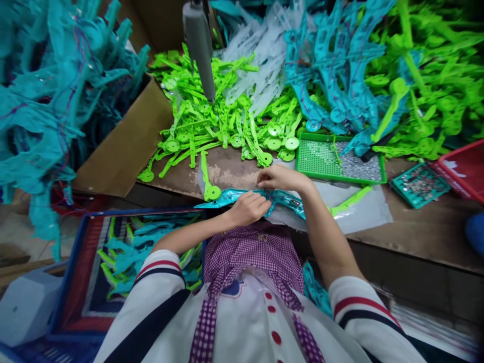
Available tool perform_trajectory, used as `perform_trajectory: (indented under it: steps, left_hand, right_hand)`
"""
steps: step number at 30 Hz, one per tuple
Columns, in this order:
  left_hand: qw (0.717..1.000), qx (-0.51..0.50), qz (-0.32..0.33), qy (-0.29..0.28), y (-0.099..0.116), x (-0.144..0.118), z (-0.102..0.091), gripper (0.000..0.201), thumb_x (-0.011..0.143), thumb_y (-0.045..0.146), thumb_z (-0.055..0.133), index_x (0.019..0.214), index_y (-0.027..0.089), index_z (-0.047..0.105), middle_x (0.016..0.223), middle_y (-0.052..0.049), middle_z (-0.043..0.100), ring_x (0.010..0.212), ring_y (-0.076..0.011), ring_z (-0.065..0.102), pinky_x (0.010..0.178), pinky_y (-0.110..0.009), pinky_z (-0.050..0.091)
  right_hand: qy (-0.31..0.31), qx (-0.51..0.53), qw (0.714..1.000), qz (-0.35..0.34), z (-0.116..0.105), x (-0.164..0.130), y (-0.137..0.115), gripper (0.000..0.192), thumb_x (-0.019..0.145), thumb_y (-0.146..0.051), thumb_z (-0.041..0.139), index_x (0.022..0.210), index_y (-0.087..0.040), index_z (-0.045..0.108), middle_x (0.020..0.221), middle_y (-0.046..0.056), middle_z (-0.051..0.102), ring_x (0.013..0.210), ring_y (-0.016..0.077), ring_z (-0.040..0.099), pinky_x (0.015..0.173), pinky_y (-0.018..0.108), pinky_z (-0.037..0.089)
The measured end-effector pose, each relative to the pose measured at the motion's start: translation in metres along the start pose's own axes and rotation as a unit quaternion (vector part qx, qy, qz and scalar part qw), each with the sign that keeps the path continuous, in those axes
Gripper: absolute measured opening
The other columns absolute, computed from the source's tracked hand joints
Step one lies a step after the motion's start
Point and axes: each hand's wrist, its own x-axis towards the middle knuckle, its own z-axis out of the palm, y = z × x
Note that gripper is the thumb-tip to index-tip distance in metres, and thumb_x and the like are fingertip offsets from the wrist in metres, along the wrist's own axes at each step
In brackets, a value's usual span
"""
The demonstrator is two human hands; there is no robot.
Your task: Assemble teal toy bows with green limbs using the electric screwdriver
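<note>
Both hands worked on one teal plastic strip lying along the near edge of the desk, just in front of the person's body. Left hand was curled over the strip's middle, grip clenched on it from above. Right hand pinched the same strip at its far side, fingertips closed on it, touching the left hand's knuckles. The strip looked light, thin and somewhat flexible, likely to bow if held only at its pointed end; best taken near the middle where both hands sat. It rested partly on a clear plastic sheet, probably slippery. A loose green strip lay just beside the left hand. A green tray of small metal pieces stood near, beyond the right hand. Open room was small: bare desk only between hands and the green pile. A grey post stood behind. A cardboard box sat left, a bin of finished strips below left.
</note>
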Motion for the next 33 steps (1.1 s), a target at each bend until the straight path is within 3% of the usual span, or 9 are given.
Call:
perform_trajectory:
  steps: [6, 10, 12, 16, 19, 22, 25, 29, 33]
  left_hand:
    - [0.994, -0.015, 0.101, -0.036, 0.001, 0.008, 0.0, 0.024, 0.099, 0.011, 0.044, 0.098, 0.012, 0.067, 0.116, -0.015, 0.07, 0.105, -0.0214, 0.064, 0.09, -0.036, 0.051]
    - [0.99, -0.037, 0.096, -0.097, 0.001, 0.017, -0.003, 0.019, 0.098, 0.012, 0.047, 0.099, 0.013, 0.066, 0.118, -0.017, 0.07, 0.11, -0.0241, 0.065, 0.093, -0.038, 0.05]
    - [0.985, -0.048, 0.072, -0.148, 0.0, 0.022, -0.005, 0.019, 0.097, 0.011, 0.046, 0.101, 0.014, 0.065, 0.109, -0.016, 0.071, 0.1, -0.0239, 0.067, 0.086, -0.037, 0.052]
    - [0.964, -0.134, -0.038, -0.227, -0.003, 0.031, -0.008, 0.019, 0.095, 0.01, 0.046, 0.106, 0.014, 0.061, 0.093, -0.01, 0.07, 0.078, -0.0209, 0.068, 0.068, -0.032, 0.051]
    - [0.923, -0.28, -0.176, -0.194, -0.011, 0.038, -0.002, 0.007, 0.095, 0.015, 0.051, 0.099, 0.016, 0.057, 0.088, -0.007, 0.068, 0.076, -0.019, 0.067, 0.068, -0.032, 0.053]
    - [0.83, -0.449, -0.303, -0.135, -0.021, 0.039, 0.01, 0.006, 0.094, 0.015, 0.053, 0.091, 0.018, 0.05, 0.089, -0.004, 0.065, 0.076, -0.0148, 0.068, 0.067, -0.029, 0.056]
    - [0.744, -0.553, -0.359, -0.107, -0.027, 0.032, 0.022, 0.011, 0.095, 0.016, 0.053, 0.088, 0.019, 0.045, 0.087, -0.003, 0.063, 0.079, -0.0126, 0.068, 0.067, -0.027, 0.059]
    - [0.708, -0.572, -0.404, -0.089, -0.027, 0.023, 0.031, 0.017, 0.094, 0.021, 0.057, 0.083, 0.018, 0.044, 0.1, -0.007, 0.064, 0.082, -0.011, 0.066, 0.067, -0.025, 0.059]
    - [0.693, -0.594, -0.402, -0.075, -0.027, 0.019, 0.031, 0.013, 0.094, 0.022, 0.057, 0.085, 0.018, 0.048, 0.113, -0.012, 0.064, 0.09, -0.0128, 0.066, 0.067, -0.025, 0.06]
  right_hand:
    - [-0.03, 0.0, 0.999, -0.032, 0.016, 0.007, -0.001, 0.013, 0.083, -0.016, 0.059, 0.081, -0.017, 0.072, 0.074, 0.002, 0.071, 0.064, 0.011, 0.057, 0.063, 0.025, 0.042]
    - [0.0, -0.009, 1.0, -0.01, 0.021, 0.001, 0.006, 0.019, 0.088, -0.024, 0.057, 0.081, -0.018, 0.073, 0.075, 0.002, 0.072, 0.067, 0.0123, 0.058, 0.065, 0.027, 0.043]
    - [0.057, 0.003, 0.998, 0.002, 0.023, -0.007, 0.007, 0.025, 0.093, -0.032, 0.053, 0.087, -0.018, 0.074, 0.083, 0.004, 0.074, 0.074, 0.0145, 0.061, 0.069, 0.029, 0.045]
    - [0.276, 0.067, 0.957, 0.054, 0.023, -0.022, -0.003, 0.031, 0.094, -0.035, 0.052, 0.108, -0.017, 0.073, 0.106, 0.01, 0.075, 0.093, 0.0203, 0.066, 0.083, 0.034, 0.048]
    - [0.375, 0.136, 0.916, 0.045, 0.016, -0.026, -0.018, 0.035, 0.095, -0.04, 0.051, 0.109, -0.015, 0.071, 0.097, 0.009, 0.073, 0.088, 0.0194, 0.066, 0.082, 0.034, 0.049]
    - [0.438, 0.167, 0.883, 0.013, 0.019, -0.034, -0.027, 0.036, 0.097, -0.045, 0.049, 0.103, -0.016, 0.068, 0.09, 0.007, 0.071, 0.081, 0.0164, 0.065, 0.077, 0.031, 0.05]
    - [0.446, 0.139, 0.883, 0.033, 0.05, -0.049, -0.025, 0.035, 0.094, -0.052, 0.054, 0.095, -0.019, 0.065, 0.081, 0.005, 0.068, 0.072, 0.0157, 0.061, 0.07, 0.03, 0.049]
    - [0.377, 0.051, 0.922, 0.075, 0.113, -0.058, -0.017, 0.042, 0.089, -0.056, 0.061, 0.11, -0.02, 0.063, 0.087, 0.008, 0.07, 0.073, 0.0214, 0.064, 0.064, 0.032, 0.047]
    - [0.406, 0.042, 0.91, 0.071, 0.143, -0.057, -0.012, 0.035, 0.098, -0.047, 0.046, 0.108, -0.019, 0.065, 0.104, 0.014, 0.073, 0.084, 0.0248, 0.069, 0.073, 0.036, 0.051]
